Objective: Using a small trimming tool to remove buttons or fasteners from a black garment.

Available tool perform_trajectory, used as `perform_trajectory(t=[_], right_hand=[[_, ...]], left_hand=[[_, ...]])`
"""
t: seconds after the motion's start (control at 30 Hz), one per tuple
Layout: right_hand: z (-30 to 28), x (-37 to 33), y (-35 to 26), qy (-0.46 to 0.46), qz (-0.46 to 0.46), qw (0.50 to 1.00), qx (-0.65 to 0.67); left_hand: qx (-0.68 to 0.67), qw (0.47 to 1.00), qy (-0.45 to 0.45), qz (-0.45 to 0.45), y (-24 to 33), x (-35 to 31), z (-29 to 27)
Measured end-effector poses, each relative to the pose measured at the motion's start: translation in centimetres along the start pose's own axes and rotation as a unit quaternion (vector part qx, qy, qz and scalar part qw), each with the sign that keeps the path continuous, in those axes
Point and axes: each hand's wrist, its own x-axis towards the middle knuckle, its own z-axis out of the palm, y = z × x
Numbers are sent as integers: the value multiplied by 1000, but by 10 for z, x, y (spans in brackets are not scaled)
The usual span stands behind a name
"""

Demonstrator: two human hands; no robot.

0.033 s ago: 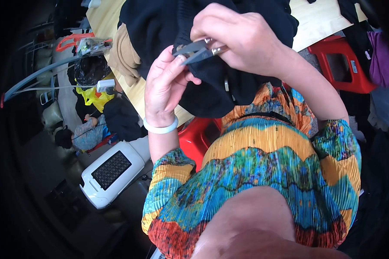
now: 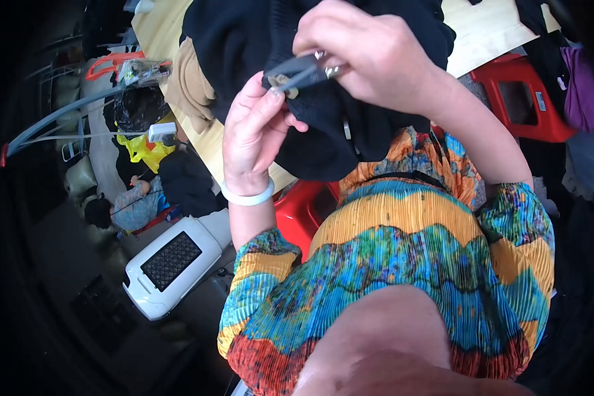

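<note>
At upper centre, the right hand (image 2: 369, 56) is closed on small snips (image 2: 303, 71); the left hand (image 2: 254, 129) pinches the black garment (image 2: 323, 132). Advise keeping the fabric taut, blades clear of fingertips.

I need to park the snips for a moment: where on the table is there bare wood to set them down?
Bare wood shows on the table's far right corner, between the black garment and the red stool. A narrower strip runs along the near left edge, beside the tan cloth. The middle is crowded: garments cover it under the left hand and right hand.
</note>
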Motion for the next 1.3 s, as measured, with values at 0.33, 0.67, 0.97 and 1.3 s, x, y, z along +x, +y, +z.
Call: perform_trajectory(t=[0.33,0.67,0.97,1.3], right_hand=[[-18,-21,-29,123,282,915,261],[-9,-39,-60,11,324,892,314],[-6,-41,-58,-1,332,890,314],[-4,-40,-58,12,329,891,312]], left_hand=[[-52,993,32,105,-22,-5,7],[11,983,51,175,-26,-6,14],[38,975,80,202,-30,-7,20],[73,970,66,222,-31,-7,19]])
